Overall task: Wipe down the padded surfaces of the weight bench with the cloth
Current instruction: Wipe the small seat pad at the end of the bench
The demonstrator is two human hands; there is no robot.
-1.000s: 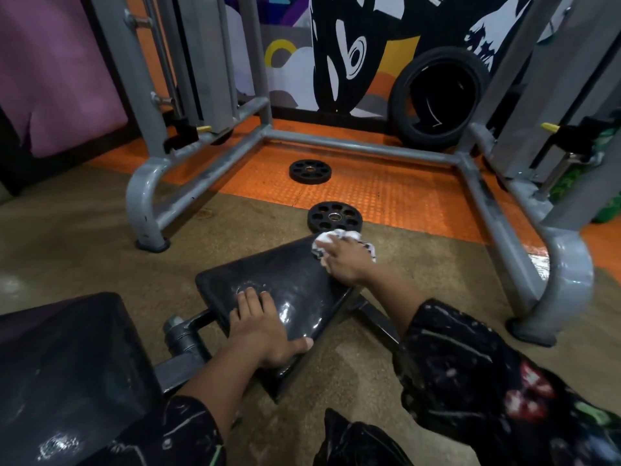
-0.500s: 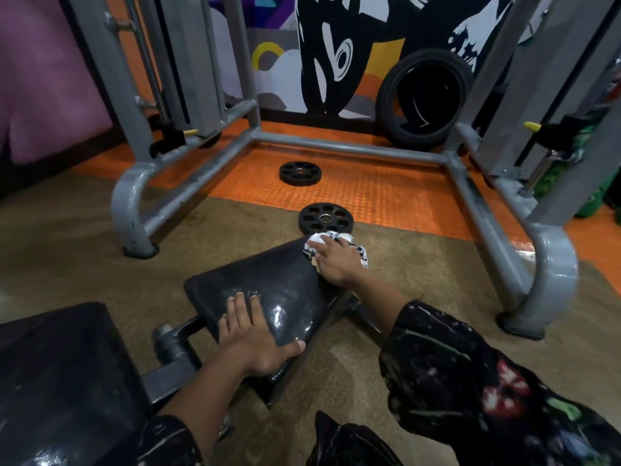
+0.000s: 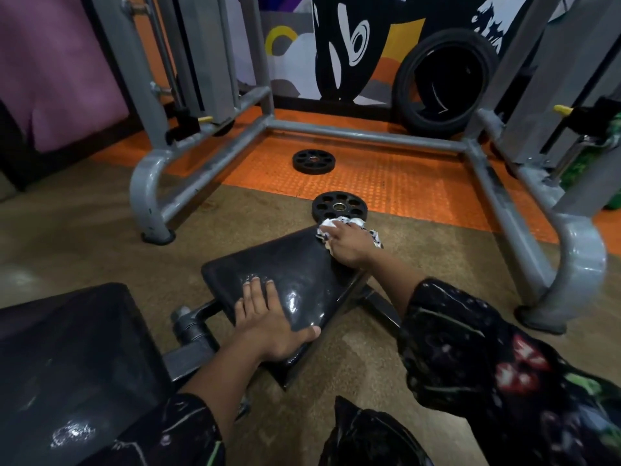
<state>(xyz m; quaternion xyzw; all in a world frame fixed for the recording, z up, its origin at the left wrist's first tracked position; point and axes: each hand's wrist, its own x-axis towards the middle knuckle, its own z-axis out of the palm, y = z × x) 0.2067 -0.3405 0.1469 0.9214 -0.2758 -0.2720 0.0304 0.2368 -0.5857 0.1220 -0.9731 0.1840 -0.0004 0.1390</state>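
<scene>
Right hand presses the bunched cloth on the far right corner of the small seat pad, fingers curled over it. Left hand lies flat on the near edge, fingers together, thumb spread. Best to keep that brace firm and draw overlapping strokes toward the near end; the large pad, near left, likely follows.

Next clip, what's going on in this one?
A person is wiping a weight bench. The right hand presses a white patterned cloth on the far corner of the small black seat pad. The left hand rests flat on its near end, steadying it. The pad looks wet and glossy.
</scene>
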